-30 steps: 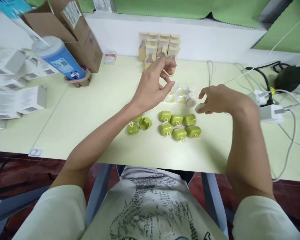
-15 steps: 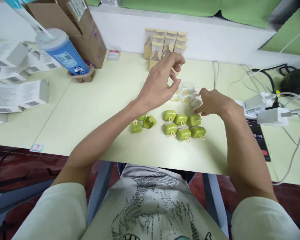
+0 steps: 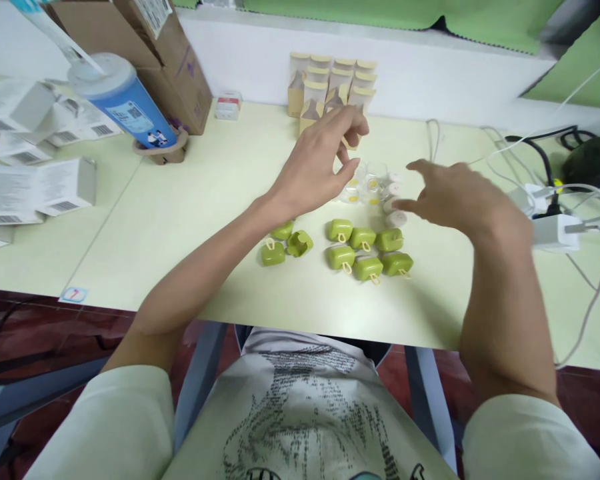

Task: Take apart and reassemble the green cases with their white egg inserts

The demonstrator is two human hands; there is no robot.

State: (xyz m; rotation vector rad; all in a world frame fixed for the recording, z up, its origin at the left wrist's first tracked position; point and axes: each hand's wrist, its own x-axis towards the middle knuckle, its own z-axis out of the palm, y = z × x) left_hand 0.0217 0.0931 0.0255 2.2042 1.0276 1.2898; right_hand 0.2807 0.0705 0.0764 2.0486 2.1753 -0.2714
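Note:
My left hand (image 3: 316, 163) hovers above the table with its fingers curled and apart, nothing in them, just left of a cluster of small clear containers with yellow dots (image 3: 367, 190). My right hand (image 3: 453, 199) floats to the right of that cluster, fingers spread and slightly blurred, empty. A small white round piece (image 3: 396, 218) lies on the table under its fingertips. In front of both hands sit several small green cases (image 3: 365, 250) in two rows, with three more green cases (image 3: 285, 241) to their left.
Tan cartons (image 3: 330, 87) stand in rows against the back wall. At the left are a blue cylinder (image 3: 123, 107), a brown cardboard box (image 3: 167, 53) and white barcode boxes (image 3: 35, 193). White chargers and cables (image 3: 555, 220) crowd the right side.
My right hand has lifted off the white round piece and moved right with fingers spread; the piece now lies on the table. My left hand has barely moved.

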